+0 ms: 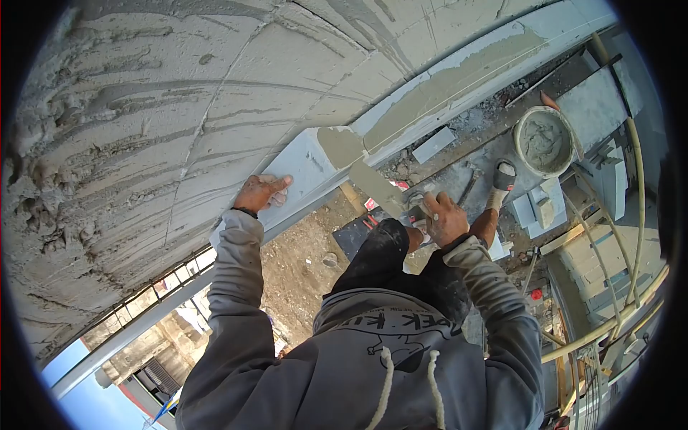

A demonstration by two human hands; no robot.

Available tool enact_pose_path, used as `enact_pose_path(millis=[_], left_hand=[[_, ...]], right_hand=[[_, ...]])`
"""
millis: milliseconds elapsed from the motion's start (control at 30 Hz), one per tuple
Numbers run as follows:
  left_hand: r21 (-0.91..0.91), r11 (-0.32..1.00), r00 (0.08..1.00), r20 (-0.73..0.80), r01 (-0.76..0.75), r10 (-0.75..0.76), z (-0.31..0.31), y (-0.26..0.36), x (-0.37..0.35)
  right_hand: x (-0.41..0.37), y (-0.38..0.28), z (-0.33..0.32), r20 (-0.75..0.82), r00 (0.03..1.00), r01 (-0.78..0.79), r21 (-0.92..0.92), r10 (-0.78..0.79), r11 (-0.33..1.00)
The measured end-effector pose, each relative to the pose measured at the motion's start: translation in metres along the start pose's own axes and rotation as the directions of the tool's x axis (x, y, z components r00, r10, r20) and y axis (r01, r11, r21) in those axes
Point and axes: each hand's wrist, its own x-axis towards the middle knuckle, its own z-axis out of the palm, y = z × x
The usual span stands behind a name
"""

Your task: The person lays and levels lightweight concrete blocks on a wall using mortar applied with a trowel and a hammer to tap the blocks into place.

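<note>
My left hand [264, 193] grips a white lightweight concrete block [307, 161] near its left end, thumb stretched along it. Grey mortar [340, 146] coats the block's right end, beside the wall. In my right hand [446, 218] is the handle of a trowel, fingers wrapped round it. The flat trowel blade [375, 188], smeared with mortar, points up and left, its tip close to the block's coated end. Farther right along the wall top lies a mortar strip [444, 86].
A mortar bucket [519, 143] stands on the scaffold planks to the right, by my foot [502, 179]. Near it lie a hammer [470, 185] and white block pieces [539, 208]. Bamboo poles [636, 208] edge the right side. Ground [297, 276] shows far below.
</note>
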Motion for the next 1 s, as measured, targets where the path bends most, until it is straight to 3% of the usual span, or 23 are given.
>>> enact_pose_path(millis=[33,100,267,367,433,567,600,700,767,833,900,967,1000], left_hand=[[0.006,1.000,1.000,0.004,0.004,-0.004,0.000,-0.003,0.002],[-0.005,0.999,0.999,-0.022,0.035,-0.035,-0.001,-0.005,0.005],[-0.003,1.000,1.000,0.009,0.026,-0.026,0.001,0.003,-0.001],[-0.004,1.000,1.000,-0.015,0.009,-0.009,0.001,0.002,-0.003],[-0.002,1.000,1.000,-0.017,-0.010,0.010,0.000,0.001,-0.003],[-0.002,1.000,1.000,0.010,0.029,-0.029,0.002,0.007,-0.005],[-0.017,0.999,0.999,-0.022,0.030,-0.030,0.001,0.008,-0.007],[-0.028,1.000,0.998,-0.058,-0.002,0.000,0.005,0.003,-0.008],[-0.030,1.000,0.998,-0.066,0.004,-0.006,0.007,0.002,-0.008],[-0.037,0.999,0.997,-0.079,0.013,-0.016,0.009,0.000,-0.004],[-0.028,1.000,0.990,-0.138,0.008,-0.012,0.012,-0.006,-0.003],[-0.038,0.999,0.988,-0.153,0.004,-0.010,0.015,-0.004,-0.006],[-0.050,0.999,0.988,-0.153,-0.012,0.004,0.015,-0.004,-0.008]], right_hand=[[-0.002,0.003,0.010,0.003,1.000,-0.006,0.005,0.006,1.000],[-0.003,0.010,0.028,0.012,0.976,-0.217,0.082,0.217,0.973],[0.031,-0.013,0.073,-0.101,0.967,-0.217,0.147,0.233,0.965],[0.020,-0.021,0.086,-0.047,0.972,-0.228,0.068,0.232,0.971],[-0.013,-0.022,0.060,0.104,0.971,-0.218,0.023,0.215,0.976],[-0.061,0.000,0.020,0.219,0.960,-0.186,0.024,0.177,0.982],[-0.068,0.012,0.024,0.190,0.943,-0.286,0.046,0.273,0.957],[-0.071,0.061,0.018,0.159,0.854,-0.515,0.121,0.495,0.849],[-0.064,0.089,-0.003,0.075,0.772,-0.635,0.108,0.631,0.765],[-0.069,0.144,0.004,-0.091,0.648,-0.715,0.268,0.756,0.645],[-0.064,0.200,-0.010,0.041,0.547,-0.807,0.293,0.836,0.513],[-0.070,0.287,0.022,0.065,0.460,-0.809,0.442,0.885,0.388],[-0.065,0.285,0.012,0.095,0.486,-0.815,0.407,0.869,0.412]])
